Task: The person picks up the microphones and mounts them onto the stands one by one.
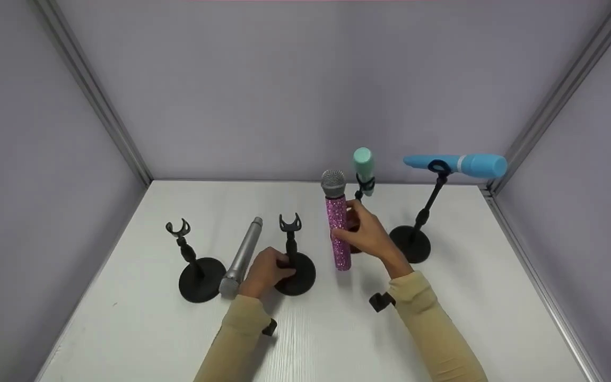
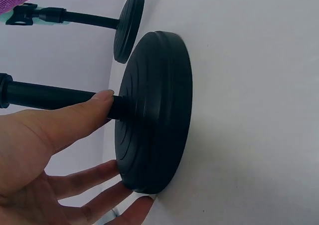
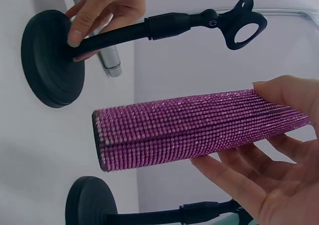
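My right hand (image 1: 368,231) holds a pink glittery microphone (image 1: 339,228) between thumb and fingers, its silver mesh head upward and its lower end above the table. At the middle stand (image 1: 295,276), my left hand (image 1: 266,271) grips the foot of the black pole, the thumb (image 2: 82,117) along it and the other fingers by the round base (image 2: 157,115). This stand's forked clip (image 1: 290,223) holds nothing. In the right wrist view the pink microphone (image 3: 174,127) lies across the picture beside that stand (image 3: 164,26).
A silver microphone (image 1: 243,254) lies on the table left of my left hand, beside another black stand (image 1: 199,278) with a bare clip. Behind my right hand a stand bears a mint microphone (image 1: 364,163). Farther right, a blue microphone (image 1: 480,165) rests in a stand (image 1: 411,244).
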A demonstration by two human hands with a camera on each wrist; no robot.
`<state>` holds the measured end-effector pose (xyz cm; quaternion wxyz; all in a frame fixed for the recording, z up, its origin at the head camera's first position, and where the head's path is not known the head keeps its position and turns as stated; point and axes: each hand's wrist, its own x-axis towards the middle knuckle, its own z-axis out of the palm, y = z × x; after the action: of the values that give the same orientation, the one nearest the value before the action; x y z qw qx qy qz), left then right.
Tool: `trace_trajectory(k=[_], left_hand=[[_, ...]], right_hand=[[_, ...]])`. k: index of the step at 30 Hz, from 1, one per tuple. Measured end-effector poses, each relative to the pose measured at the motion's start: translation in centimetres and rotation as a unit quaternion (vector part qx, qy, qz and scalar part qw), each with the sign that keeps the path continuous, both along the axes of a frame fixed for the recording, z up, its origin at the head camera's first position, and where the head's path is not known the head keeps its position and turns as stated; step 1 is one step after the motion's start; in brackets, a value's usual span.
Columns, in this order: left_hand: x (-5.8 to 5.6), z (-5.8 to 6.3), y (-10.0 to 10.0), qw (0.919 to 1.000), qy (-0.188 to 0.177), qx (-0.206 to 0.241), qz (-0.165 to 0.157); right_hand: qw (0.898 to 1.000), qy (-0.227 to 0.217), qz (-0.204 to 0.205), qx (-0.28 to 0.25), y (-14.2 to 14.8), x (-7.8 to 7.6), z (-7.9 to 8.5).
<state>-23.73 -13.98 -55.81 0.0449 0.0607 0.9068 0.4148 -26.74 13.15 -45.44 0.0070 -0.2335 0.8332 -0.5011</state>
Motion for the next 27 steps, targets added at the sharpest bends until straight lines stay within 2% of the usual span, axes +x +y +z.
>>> trace_trajectory(k=[5,12,20,27], left_hand=[[0.1,0.1,1.2,0.9997,-0.002,-0.022,0.012],[0.2,-0.5,2.9,0.9982,0.025,-0.044,0.03],[0.6,-0.8,4.3,0.9981,0.051,-0.03,0.017],[0.5,-1.0,5.1,0.9966,0.072,-0.038,0.01]], right_hand=[[0.999,0.024,-0.011,-0.028,0.5,0.0,1.0],[0.998,0.027,-0.038,-0.037,1.1,0.2,2.1],[0.998,0.019,-0.041,-0.051,1.5,0.3,3.2],[0.998,0.024,-0.034,-0.055,1.7,0.1,4.2]])
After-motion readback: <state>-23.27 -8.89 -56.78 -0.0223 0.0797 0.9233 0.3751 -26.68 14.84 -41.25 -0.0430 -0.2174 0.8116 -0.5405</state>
